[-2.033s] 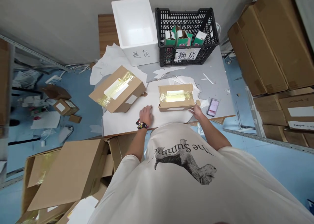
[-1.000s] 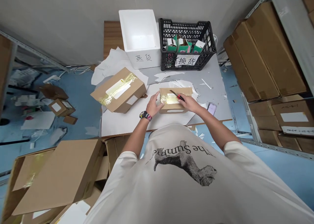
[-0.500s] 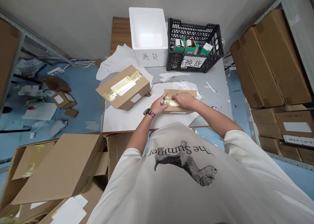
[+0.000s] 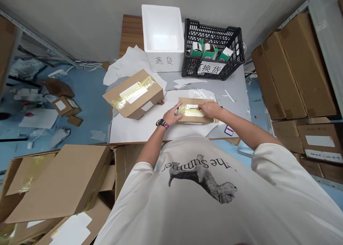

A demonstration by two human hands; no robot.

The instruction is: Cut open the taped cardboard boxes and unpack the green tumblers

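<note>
Overhead view: a flat brown cardboard carton (image 4: 195,119) lies on a white paper sheet (image 4: 139,130) on a grey table (image 4: 230,94), directly beneath both hands. The left hand (image 4: 171,115), fingers spread, presses down on the carton's top beside the shiny yellowish packing tape (image 4: 186,111). The right hand (image 4: 211,109), fingers curled, pinches a small red-handled cutter (image 4: 199,108), mostly hidden, above the tape. A second taped brown carton (image 4: 142,103) lies well to the left.
</note>
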